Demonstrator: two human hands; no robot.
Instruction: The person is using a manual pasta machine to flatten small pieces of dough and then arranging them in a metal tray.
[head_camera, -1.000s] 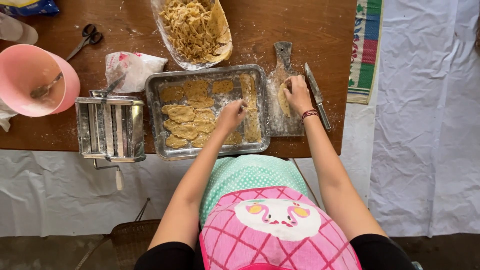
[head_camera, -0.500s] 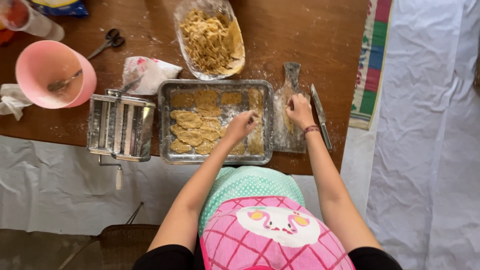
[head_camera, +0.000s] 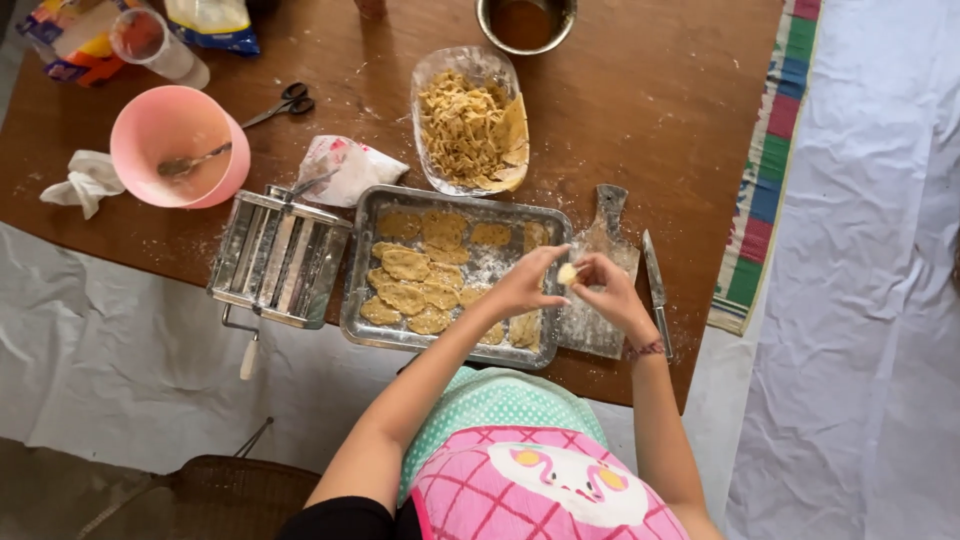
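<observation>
Above the tray's (head_camera: 452, 204) right edge, both hands' fingers (head_camera: 556, 262) pinch a dough piece (head_camera: 567, 273).

The small pale dough piece (head_camera: 567, 273) sits pinched between my fingertips. It looks roundish, maybe slightly flattened. It hangs above the tray's right edge.

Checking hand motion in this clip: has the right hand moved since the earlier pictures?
Yes. The right hand has lifted off the cutting board and come toward the metal tray, meeting the left hand around a small dough piece.
</observation>
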